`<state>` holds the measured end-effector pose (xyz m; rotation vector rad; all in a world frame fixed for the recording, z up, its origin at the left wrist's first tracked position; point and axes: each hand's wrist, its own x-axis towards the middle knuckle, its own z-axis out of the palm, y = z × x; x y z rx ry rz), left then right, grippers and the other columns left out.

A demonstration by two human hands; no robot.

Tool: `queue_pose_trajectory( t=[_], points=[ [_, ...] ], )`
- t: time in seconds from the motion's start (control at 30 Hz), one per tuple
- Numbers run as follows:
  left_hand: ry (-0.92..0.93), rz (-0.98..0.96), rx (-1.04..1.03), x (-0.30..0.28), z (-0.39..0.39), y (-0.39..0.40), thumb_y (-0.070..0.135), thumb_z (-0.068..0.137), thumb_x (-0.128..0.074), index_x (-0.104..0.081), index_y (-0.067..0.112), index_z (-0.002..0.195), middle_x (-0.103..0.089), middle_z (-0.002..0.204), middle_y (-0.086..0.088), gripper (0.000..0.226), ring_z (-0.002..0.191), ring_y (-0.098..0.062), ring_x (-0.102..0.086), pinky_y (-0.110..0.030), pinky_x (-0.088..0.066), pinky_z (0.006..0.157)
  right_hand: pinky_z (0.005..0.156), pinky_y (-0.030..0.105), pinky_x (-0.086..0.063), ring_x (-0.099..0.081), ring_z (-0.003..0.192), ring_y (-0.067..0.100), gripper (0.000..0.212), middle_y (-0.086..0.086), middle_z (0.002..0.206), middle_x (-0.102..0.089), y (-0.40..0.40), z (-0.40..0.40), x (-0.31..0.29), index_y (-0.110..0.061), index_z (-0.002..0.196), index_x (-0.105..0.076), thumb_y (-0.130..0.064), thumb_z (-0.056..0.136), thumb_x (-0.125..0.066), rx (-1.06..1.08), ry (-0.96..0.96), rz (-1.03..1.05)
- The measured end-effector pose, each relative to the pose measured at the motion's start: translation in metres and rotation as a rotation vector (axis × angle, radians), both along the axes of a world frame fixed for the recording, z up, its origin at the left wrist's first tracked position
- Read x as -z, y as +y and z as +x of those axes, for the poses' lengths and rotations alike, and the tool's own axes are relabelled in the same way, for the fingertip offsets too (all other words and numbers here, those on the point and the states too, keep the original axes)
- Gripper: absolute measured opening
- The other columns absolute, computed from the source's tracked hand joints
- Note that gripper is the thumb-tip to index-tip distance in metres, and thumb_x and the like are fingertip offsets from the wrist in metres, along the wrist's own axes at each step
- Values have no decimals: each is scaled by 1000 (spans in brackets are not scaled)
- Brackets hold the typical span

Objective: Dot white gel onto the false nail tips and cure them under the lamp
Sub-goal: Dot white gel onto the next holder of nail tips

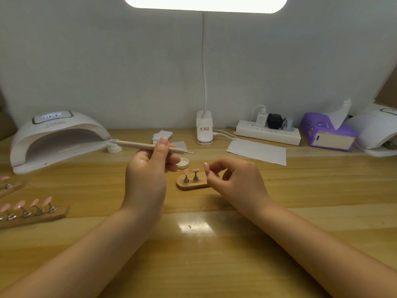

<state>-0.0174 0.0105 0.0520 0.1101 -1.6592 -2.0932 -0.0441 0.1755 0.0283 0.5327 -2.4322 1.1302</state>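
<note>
Dotting looks unfinished; we hold the dotting tool (pixel 150 146) pinched in our left hand (pixel 148 168), right hand (pixel 232 175) curled beside the pink tips (pixel 191 171) on their stand (pixel 191 183); curing lamp (pixel 58 138) waits, empty.

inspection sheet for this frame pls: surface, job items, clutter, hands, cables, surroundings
Surface: light wooden table, glare patch near the front.
Job's things: small oval wooden stand with two pink false nail tips; beige dotting pen; open white gel pot; white dome curing lamp at left, display lit; more wooden racks of pink tips at far left.
Clutter: white paper sheet, purple tissue pack, white pads, second white lamp at right edge.
Hands: left hand holds the pen level; right hand curled beside the stand, whether it holds anything cannot be told.
Cables: white power strip with plugs, white lead to clip-on desk lamp.
Surroundings: plain white wall.
</note>
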Motion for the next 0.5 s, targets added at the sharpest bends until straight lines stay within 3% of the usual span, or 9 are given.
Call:
queue_pose_trajectory(
  t=[0.17, 0.5],
  points=[
    [212, -215, -38, -19, 13, 3, 29, 98, -53, -67, 20, 86, -69, 69, 7, 21, 66, -4, -63, -14, -49, 61, 59, 26, -51, -58, 63, 12, 8, -20, 78, -65, -1, 3, -11, -28, 89, -71, -20, 86, -70, -102, 100, -132],
    [372, -445, -86, -40, 33, 8, 24, 100, -49, -62, 24, 91, -68, 78, 6, 16, 73, -2, -64, -13, -49, 67, 56, 32, -53, -62, 58, 13, 15, -14, 75, -67, -1, 14, -36, -18, 91, -73, -30, 88, -65, -81, 264, -193]
  ],
)
